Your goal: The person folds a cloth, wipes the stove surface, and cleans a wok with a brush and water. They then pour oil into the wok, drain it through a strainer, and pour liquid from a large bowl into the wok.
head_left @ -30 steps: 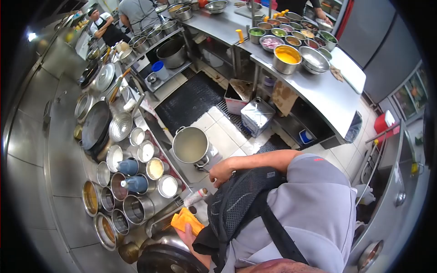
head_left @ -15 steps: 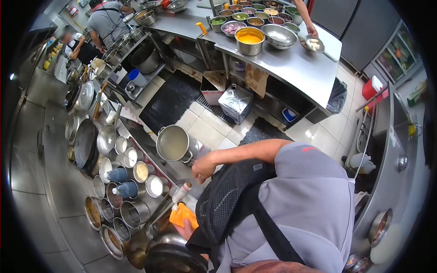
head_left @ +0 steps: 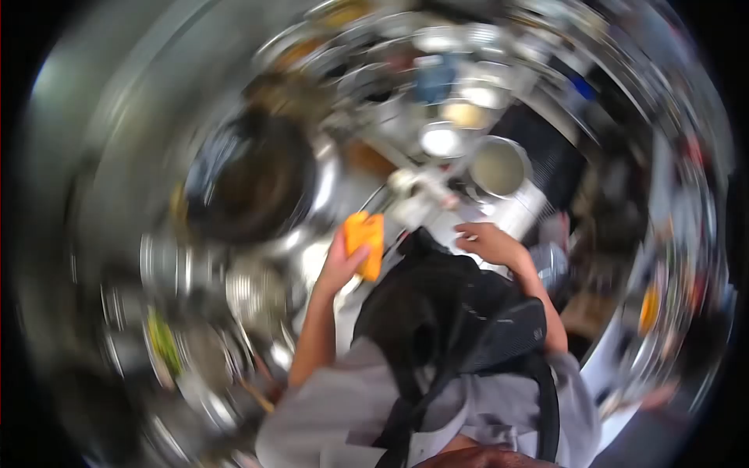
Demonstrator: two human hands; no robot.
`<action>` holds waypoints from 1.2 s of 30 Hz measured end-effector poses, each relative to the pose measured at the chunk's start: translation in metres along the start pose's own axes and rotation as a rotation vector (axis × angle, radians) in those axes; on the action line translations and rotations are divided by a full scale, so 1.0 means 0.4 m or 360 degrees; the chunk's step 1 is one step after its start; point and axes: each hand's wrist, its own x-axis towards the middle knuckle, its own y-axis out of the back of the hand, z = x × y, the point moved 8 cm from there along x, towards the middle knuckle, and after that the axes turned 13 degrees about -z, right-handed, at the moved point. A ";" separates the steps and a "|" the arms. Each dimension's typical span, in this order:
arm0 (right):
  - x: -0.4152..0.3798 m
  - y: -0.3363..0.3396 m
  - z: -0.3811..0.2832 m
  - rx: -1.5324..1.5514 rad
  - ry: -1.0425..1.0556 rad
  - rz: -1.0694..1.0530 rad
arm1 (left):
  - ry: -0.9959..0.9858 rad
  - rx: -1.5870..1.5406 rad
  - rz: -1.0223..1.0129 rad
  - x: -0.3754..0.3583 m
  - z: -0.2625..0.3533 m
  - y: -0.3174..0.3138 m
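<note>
My left hand (head_left: 341, 261) grips a folded orange cloth (head_left: 364, 246), with the thumb pressed across it. A large dark pan (head_left: 253, 179) lies to the left of that hand. My right hand (head_left: 493, 243) is held in front of the black bag (head_left: 437, 304) on my chest, its fingers loosely bent and apart, with nothing visible in them. Just beyond it stands a tall metal pot (head_left: 498, 168) with cloudy liquid. Between the hands and farther off is a blurred whitish object (head_left: 417, 195) whose kind I cannot make out.
Motion smears most of the scene. Several metal containers (head_left: 441, 139) crowd the counter at the top, one with pale yellow contents (head_left: 466, 115). A black floor mat (head_left: 538, 148) lies beyond the pot. More blurred metalware (head_left: 253, 292) is at the left.
My view has swung left, so the pots and counter now appear at the top and the dark pan has come into sight. The orange cloth stays in my left hand.
</note>
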 end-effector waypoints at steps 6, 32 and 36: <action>0.206 -0.081 -0.048 -0.0319 -0.0073 -0.0447 | 0.0116 -0.0214 0.0804 -0.364 -0.083 0.099; 0.545 0.152 0.254 -0.0699 0.0060 -0.0604 | 0.1030 0.0277 0.2194 -0.668 -0.419 0.126; 0.562 0.154 0.222 -0.0766 0.0085 -0.0794 | 0.0894 0.0272 0.2286 -0.702 -0.476 0.136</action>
